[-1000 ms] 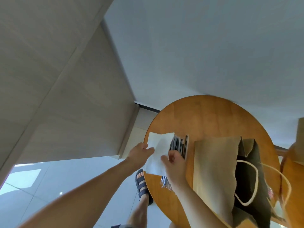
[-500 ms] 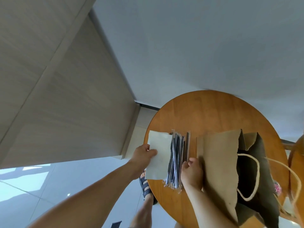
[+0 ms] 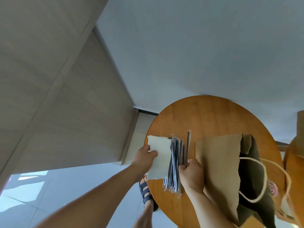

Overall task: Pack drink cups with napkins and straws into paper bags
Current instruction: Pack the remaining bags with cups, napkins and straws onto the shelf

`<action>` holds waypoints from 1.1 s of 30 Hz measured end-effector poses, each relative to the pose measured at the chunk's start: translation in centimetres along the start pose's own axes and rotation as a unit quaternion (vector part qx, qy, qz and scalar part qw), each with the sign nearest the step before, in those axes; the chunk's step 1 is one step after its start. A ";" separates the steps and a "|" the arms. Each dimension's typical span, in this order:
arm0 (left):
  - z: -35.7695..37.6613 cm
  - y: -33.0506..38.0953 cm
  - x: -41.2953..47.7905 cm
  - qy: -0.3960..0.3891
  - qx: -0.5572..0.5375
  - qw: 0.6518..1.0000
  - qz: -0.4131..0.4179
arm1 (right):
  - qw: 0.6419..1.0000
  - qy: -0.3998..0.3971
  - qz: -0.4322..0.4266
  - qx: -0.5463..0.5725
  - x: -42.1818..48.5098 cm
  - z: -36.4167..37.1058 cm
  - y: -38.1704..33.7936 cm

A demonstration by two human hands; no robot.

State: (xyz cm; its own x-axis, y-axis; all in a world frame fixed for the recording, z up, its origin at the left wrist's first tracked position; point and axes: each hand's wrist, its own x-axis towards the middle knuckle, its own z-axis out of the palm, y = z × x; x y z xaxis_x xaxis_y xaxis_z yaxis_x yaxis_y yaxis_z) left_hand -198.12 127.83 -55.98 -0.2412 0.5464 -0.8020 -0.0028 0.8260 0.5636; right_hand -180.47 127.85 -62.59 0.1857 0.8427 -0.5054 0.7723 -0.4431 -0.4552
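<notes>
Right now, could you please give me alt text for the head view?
The left hand holds a white napkin and the right hand pinches one wrapped straw, between a straw pile and an open paper bag on a round wooden table.

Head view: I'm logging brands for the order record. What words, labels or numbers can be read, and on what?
None can be read.
Paper bag: plain brown, no print.
Napkin: blank.
Straw bundle and single straw: clear wrappers, no print discernible.
Pink patch at the bag's mouth: too blurred to read.
</notes>
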 end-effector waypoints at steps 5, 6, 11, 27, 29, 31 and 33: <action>-0.1 3.8 -2.1 -0.008 0.011 0.997 0.074 | 0.983 -0.022 -0.108 0.145 -4.4 -4.8 -3.8; -0.1 4.6 -2.7 -0.019 0.001 0.996 0.089 | 0.974 -0.039 -0.133 0.176 -5.2 -5.7 -4.6; -0.1 7.7 -6.0 -0.063 -0.056 0.989 0.123 | 0.955 -0.076 -0.218 0.185 -7.4 -9.5 -7.6; -0.5 13.6 -11.6 -0.058 -0.116 0.961 0.244 | 0.934 -0.003 -0.242 0.262 -7.4 -17.1 -10.1; -0.4 14.4 -12.4 -0.083 -0.114 0.958 0.252 | 0.921 0.013 -0.241 0.307 -7.3 -19.2 -10.8; -0.1 15.2 -13.4 -0.120 -0.105 0.953 0.256 | 0.902 -0.037 -0.250 0.351 -7.3 -21.3 -11.5; 0.4 16.0 -14.4 -0.151 -0.092 0.947 0.269 | 0.887 -0.104 -0.265 0.365 -7.4 -23.1 -11.8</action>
State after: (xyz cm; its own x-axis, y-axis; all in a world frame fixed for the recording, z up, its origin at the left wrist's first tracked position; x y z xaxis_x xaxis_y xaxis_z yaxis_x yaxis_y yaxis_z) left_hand -194.25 133.24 -35.45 0.0324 0.9184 -0.3943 -0.1333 0.3950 0.9090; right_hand -176.92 133.93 -36.60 -0.2602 0.9508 -0.1683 0.1056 -0.1452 -0.9837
